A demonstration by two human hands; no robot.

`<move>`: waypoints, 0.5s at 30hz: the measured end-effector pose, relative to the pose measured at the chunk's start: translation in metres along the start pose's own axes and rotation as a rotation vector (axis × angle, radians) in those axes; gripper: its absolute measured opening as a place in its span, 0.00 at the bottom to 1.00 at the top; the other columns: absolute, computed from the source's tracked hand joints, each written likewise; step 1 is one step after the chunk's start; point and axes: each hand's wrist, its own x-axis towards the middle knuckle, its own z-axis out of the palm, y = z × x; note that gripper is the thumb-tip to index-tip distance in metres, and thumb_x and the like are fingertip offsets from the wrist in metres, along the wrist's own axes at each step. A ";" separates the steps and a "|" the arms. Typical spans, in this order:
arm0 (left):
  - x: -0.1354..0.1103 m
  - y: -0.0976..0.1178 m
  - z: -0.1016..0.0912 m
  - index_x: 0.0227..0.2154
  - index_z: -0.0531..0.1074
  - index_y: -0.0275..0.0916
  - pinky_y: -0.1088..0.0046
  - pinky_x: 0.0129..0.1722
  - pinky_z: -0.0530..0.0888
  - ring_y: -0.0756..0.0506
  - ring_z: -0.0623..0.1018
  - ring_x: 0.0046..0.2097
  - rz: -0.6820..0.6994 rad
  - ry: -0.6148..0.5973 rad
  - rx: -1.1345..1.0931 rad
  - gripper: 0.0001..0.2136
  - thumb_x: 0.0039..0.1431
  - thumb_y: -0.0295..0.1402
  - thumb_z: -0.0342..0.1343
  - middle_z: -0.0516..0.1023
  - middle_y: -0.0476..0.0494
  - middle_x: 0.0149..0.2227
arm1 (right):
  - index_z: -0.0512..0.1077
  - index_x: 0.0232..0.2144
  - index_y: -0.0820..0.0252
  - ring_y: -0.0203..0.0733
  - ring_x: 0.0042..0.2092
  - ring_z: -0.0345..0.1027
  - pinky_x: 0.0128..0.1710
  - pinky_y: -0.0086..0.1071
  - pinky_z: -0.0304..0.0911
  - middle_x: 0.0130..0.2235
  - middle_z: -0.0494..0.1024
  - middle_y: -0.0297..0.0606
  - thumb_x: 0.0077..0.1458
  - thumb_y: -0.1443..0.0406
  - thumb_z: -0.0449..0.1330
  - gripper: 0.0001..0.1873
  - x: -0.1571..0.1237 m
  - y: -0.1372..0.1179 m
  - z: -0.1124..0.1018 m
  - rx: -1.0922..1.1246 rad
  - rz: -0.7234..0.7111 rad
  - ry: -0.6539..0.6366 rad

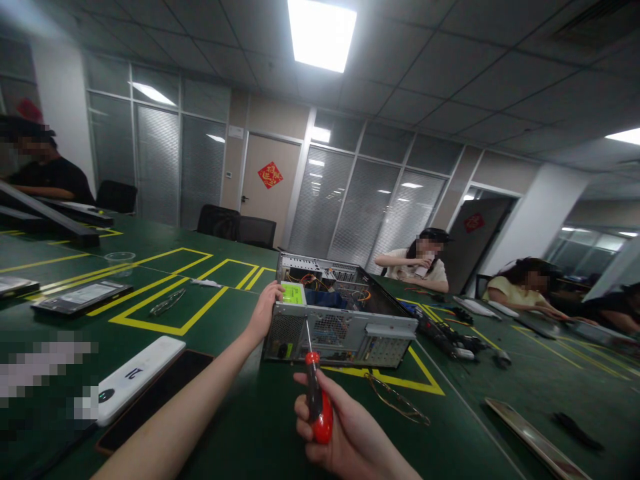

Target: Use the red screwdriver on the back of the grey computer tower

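An open desktop computer case (345, 320) lies on the green table (240, 413), its rear panel facing me and cables showing inside. My left hand (266, 308) grips the case's upper left corner beside the power supply with a green label (293, 293). My right hand (345, 433) is closed on a red-and-black screwdriver (316, 393). Its shaft points up at the rear panel, close to the power supply's mesh.
Yellow tape lines mark the table. A white device (134, 377) and a dark tablet (80, 297) lie at the left, a clear cup (120, 260) further back, and tools and cables (450, 337) right of the case. Other people sit at the far sides.
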 end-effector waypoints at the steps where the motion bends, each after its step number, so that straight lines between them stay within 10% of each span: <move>1: 0.000 0.000 0.000 0.26 0.66 0.40 0.62 0.64 0.58 0.43 0.66 0.59 -0.001 0.000 -0.001 0.19 0.64 0.44 0.36 0.73 0.40 0.44 | 0.64 0.43 0.57 0.29 0.21 0.61 0.18 0.20 0.44 0.23 0.71 0.29 0.53 0.54 0.60 0.19 0.001 0.003 0.003 0.043 -0.015 0.033; 8: -0.001 0.003 0.000 0.26 0.64 0.41 0.61 0.64 0.57 0.43 0.65 0.60 -0.020 -0.016 0.004 0.19 0.65 0.44 0.36 0.73 0.41 0.45 | 0.68 0.24 0.64 0.24 0.15 0.42 0.13 0.19 0.37 0.13 0.60 0.27 0.57 0.52 0.56 0.20 0.009 0.016 0.004 0.189 -0.094 0.155; 15: 0.000 0.002 0.000 0.25 0.65 0.41 0.61 0.64 0.58 0.42 0.65 0.60 -0.009 -0.005 0.003 0.19 0.64 0.44 0.36 0.73 0.41 0.44 | 0.70 0.28 0.66 0.27 0.20 0.59 0.14 0.19 0.41 0.23 0.70 0.36 0.57 0.55 0.55 0.18 0.010 0.017 0.008 0.307 -0.049 0.252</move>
